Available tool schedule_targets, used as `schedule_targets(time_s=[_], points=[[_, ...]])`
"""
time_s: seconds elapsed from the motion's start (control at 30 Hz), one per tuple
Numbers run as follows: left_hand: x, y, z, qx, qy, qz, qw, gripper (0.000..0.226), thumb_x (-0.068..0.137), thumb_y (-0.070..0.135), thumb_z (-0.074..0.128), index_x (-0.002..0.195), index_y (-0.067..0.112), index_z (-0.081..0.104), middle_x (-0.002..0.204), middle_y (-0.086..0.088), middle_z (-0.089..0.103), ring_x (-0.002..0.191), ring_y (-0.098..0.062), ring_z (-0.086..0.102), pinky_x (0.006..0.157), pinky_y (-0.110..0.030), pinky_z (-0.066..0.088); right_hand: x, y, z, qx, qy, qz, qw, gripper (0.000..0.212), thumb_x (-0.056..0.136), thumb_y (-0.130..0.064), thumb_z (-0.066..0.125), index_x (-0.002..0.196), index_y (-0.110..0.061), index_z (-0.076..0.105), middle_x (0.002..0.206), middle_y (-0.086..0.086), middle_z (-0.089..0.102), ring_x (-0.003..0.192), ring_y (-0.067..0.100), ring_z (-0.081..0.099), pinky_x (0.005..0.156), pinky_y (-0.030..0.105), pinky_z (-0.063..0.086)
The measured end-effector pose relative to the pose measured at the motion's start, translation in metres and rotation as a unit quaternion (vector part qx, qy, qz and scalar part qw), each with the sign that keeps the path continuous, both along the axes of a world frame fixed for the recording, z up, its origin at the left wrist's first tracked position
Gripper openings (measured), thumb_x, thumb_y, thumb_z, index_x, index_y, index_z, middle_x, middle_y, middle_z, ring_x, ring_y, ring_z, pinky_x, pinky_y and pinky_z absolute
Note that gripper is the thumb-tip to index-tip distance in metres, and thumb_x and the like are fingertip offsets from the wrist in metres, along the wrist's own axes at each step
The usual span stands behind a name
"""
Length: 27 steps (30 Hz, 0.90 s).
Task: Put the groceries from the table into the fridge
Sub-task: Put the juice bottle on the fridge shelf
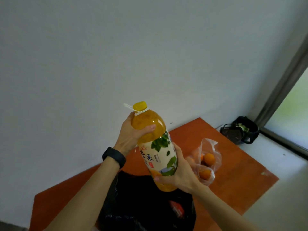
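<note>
Above the black bag (146, 202), left hand (131, 130) and right hand (181, 172) clasp the juice bottle (156, 147) (tilted); weight could slip it onto the table (233, 164).

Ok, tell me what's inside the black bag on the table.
Through the opening of the black bag only a red package shows. The opaque plastic and the held juice bottle cover the rest, so anything else inside cannot be seen.

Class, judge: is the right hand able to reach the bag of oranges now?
Probably not yet: the right hand grips the juice bottle, though the bag of oranges lies just beside it.
</note>
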<state>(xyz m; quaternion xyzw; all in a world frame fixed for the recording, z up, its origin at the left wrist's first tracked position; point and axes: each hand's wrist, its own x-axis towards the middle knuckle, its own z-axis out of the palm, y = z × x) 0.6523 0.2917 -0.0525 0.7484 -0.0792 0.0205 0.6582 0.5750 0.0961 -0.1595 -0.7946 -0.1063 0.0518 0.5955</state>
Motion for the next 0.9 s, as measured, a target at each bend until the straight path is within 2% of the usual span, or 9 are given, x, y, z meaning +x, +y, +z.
schedule_targets(time_s=[0.1,0.17,0.27,0.37,0.47,0.6,0.73,0.9], points=[[0.010,-0.027,0.019,-0.020,-0.014,-0.022,0.999,0.092,0.048,0.054,0.082,0.129,0.028,0.047,0.121,0.006,0.061,0.106,-0.010,0.062,0.073,-0.023,0.054,-0.003,-0.010,0.017,0.023,-0.039,-0.070,0.997,0.119,0.060,-0.027,0.099,0.150,-0.038,0.022,0.130,-0.016,0.060,0.120,0.007,0.061,0.092,0.030,0.057],[0.009,-0.049,0.023,-0.050,-0.016,-0.017,0.998,0.092,0.051,0.055,0.081,0.129,0.032,0.038,0.122,0.007,0.054,0.108,-0.012,0.059,0.075,-0.026,0.054,-0.008,-0.021,0.024,0.035,-0.062,-0.115,0.991,0.116,0.058,-0.027,0.099,0.149,-0.036,0.028,0.127,-0.014,0.062,0.117,0.009,0.063,0.089,0.032,0.059],[-0.004,-0.090,0.012,-0.102,-0.022,-0.011,0.994,0.089,0.055,0.055,0.080,0.128,0.037,0.032,0.123,0.007,0.050,0.105,-0.010,0.059,0.074,-0.027,0.054,-0.021,-0.041,0.033,0.033,-0.083,-0.191,0.978,0.113,0.054,-0.026,0.101,0.145,-0.037,0.035,0.122,-0.017,0.064,0.112,0.008,0.065,0.085,0.032,0.060],[-0.027,-0.138,-0.010,-0.114,-0.030,-0.060,0.991,0.103,0.058,0.043,0.090,0.139,0.035,0.027,0.124,0.012,0.053,0.102,-0.004,0.063,0.073,-0.023,0.057,-0.043,-0.070,0.037,0.015,-0.094,-0.254,0.963,0.114,0.050,-0.026,0.101,0.142,-0.041,0.036,0.116,-0.022,0.063,0.106,0.004,0.066,0.080,0.026,0.060],[-0.043,-0.184,-0.016,-0.126,-0.023,-0.105,0.986,0.103,0.054,0.045,0.091,0.138,0.038,0.032,0.123,0.010,0.059,0.102,-0.004,0.066,0.080,-0.029,0.058,-0.071,-0.104,0.042,0.001,-0.085,-0.300,0.950,0.118,0.048,-0.040,0.101,0.144,-0.044,0.033,0.115,-0.017,0.065,0.104,0.006,0.067,0.079,0.026,0.060],[-0.074,-0.251,-0.008,-0.120,-0.028,-0.165,0.979,0.089,0.057,0.052,0.086,0.132,0.042,0.039,0.118,0.006,0.062,0.101,-0.011,0.067,0.080,-0.036,0.060,-0.119,-0.153,0.053,-0.022,-0.069,-0.369,0.927,0.114,0.049,-0.042,0.099,0.142,-0.041,0.032,0.108,-0.014,0.067,0.098,-0.001,0.066,0.074,0.020,0.059],[-0.125,-0.332,0.008,-0.126,-0.041,-0.239,0.962,0.099,0.057,0.055,0.083,0.139,0.030,0.033,0.121,0.004,0.060,0.101,-0.010,0.067,0.079,-0.032,0.060,-0.184,-0.218,0.072,-0.056,-0.079,-0.424,0.901,0.117,0.053,-0.038,0.097,0.145,-0.043,0.025,0.107,-0.015,0.066,0.096,-0.006,0.064,0.073,0.018,0.058],[-0.213,-0.443,0.031,-0.139,-0.047,-0.319,0.936,0.098,0.060,0.057,0.083,0.140,0.037,0.031,0.120,0.007,0.058,0.100,-0.010,0.067,0.075,-0.030,0.060,-0.283,-0.309,0.094,-0.102,-0.101,-0.487,0.861,0.116,0.055,-0.049,0.094,0.146,-0.046,0.021,0.109,-0.022,0.059,0.099,-0.004,0.062,0.074,0.016,0.057]])
